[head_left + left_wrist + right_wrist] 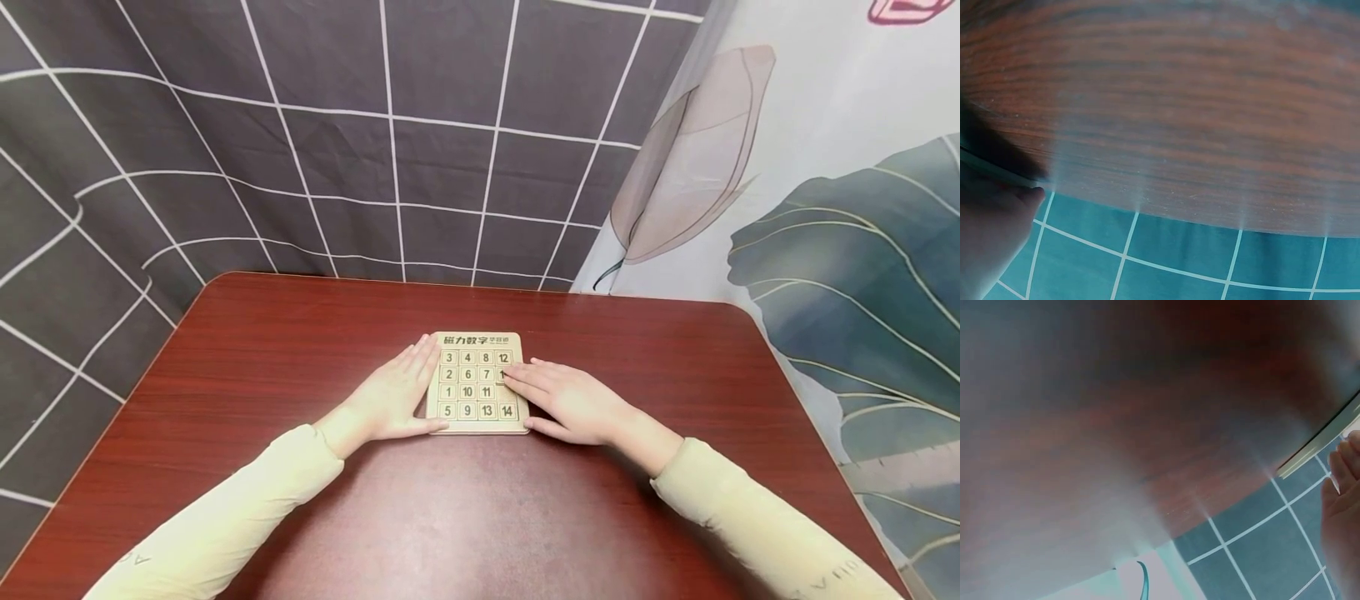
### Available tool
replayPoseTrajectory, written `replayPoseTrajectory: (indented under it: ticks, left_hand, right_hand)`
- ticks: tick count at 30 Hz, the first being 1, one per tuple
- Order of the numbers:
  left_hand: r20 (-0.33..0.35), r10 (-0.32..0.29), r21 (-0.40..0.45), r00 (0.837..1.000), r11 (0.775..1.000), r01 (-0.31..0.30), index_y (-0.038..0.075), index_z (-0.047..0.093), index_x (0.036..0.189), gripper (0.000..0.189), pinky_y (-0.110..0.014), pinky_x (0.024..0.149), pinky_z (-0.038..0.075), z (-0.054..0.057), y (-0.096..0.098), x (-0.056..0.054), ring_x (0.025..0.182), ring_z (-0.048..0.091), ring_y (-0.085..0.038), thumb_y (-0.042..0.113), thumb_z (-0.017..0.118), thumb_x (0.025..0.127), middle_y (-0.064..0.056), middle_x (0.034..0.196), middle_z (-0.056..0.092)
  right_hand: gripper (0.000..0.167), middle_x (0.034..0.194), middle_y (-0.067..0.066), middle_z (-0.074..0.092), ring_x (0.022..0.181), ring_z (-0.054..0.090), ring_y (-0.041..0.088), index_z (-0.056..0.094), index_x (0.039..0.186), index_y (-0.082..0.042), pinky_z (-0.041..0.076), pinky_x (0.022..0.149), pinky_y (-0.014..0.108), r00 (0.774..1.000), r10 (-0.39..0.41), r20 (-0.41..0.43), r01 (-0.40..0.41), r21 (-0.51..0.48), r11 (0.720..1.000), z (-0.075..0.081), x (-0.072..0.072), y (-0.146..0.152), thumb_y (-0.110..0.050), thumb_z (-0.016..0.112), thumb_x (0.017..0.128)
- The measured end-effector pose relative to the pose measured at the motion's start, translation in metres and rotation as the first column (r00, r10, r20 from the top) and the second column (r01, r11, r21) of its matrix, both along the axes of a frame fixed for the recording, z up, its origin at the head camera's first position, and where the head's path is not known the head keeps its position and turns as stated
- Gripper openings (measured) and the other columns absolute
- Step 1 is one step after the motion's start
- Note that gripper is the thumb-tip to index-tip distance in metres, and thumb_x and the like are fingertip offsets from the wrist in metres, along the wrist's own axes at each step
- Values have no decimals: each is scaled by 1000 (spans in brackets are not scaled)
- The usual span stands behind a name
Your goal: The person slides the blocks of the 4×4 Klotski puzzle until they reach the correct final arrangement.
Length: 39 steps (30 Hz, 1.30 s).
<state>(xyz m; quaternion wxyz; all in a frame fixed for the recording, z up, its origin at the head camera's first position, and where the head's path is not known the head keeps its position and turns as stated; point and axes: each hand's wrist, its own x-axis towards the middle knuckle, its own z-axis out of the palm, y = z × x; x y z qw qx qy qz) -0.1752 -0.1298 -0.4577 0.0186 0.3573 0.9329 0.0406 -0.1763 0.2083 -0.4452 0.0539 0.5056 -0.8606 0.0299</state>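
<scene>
A light wooden sliding number puzzle [480, 428] lies flat on the table, with dark Chinese lettering along its top. Its square tiles carry printed numbers; a tile-sized gap shows in the third row at the right. My left hand [393, 392] touches the puzzle's left side with straight fingers, thumb at the lower left corner. The fingers of my right hand [573, 402] reach over the right edge onto a second-row tile [503, 375], partly hiding its number. That thumb lies by the lower right corner. In the right wrist view, the puzzle's edge [1319, 447] appears beside the fingers.
The reddish-brown wooden table [315, 325] extends around the puzzle, its far edge meeting a dark grey curtain [442, 158] with white grid lines. On the right hangs a pale curtain [825, 108] printed with large leaves. Light glares off the near tabletop.
</scene>
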Motion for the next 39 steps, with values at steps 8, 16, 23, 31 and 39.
replayPoseTrajectory:
  ticks: [8, 16, 23, 31, 39]
  left_hand:
    - [16, 4, -4, 1000, 1000, -4, -14, 25, 162, 112, -48, 134, 27, 1, 1, 1, 163, 22, -43, 68, 61, 95, -32, 172, 23]
    - [9, 9, -6, 1000, 1000, -9, -14, 24, 162, 112, -49, 134, 27, 0, -1, 0, 163, 22, -43, 69, 61, 95, -31, 173, 22]
    - [12, 10, -11, 1000, 1000, -10, -13, 25, 162, 112, -48, 135, 27, -1, -1, 0, 164, 22, -43, 69, 61, 95, -31, 172, 23]
    - [-3, -2, -7, 1000, 1000, 2, -14, 26, 162, 112, -48, 135, 27, -1, 0, 0, 163, 23, -43, 68, 61, 95, -32, 172, 23]
    - [-11, -5, -1, 1000, 1000, 5, -14, 27, 161, 111, -48, 134, 28, 0, 0, -1, 163, 24, -43, 68, 62, 94, -32, 172, 24]
  right_hand:
    - [63, 162, 11, 53, 151, 51, 27, 56, 153, -3, 42, 127, 47, 1000, -10, 22, 10, 25, 1000, -1, 0, -2, -39, 67, 103]
    - [64, 160, 14, 56, 150, 53, 27, 56, 152, -1, 44, 125, 49, 999, 50, 7, -50, 9, 999, 0, 15, -1, -38, 68, 101]
    - [63, 160, 11, 56, 149, 54, 24, 57, 152, -4, 43, 126, 47, 999, 40, 1, -40, 0, 999, 2, 8, -2, -38, 68, 102]
    - [61, 160, 13, 55, 150, 53, 28, 56, 153, -3, 40, 128, 47, 999, -40, 28, 40, 15, 999, 4, -17, -7, -38, 66, 104]
    - [61, 162, 13, 53, 151, 52, 30, 54, 154, -2, 37, 130, 47, 996, -75, 41, 73, 44, 996, -1, -29, -8, -39, 63, 106]
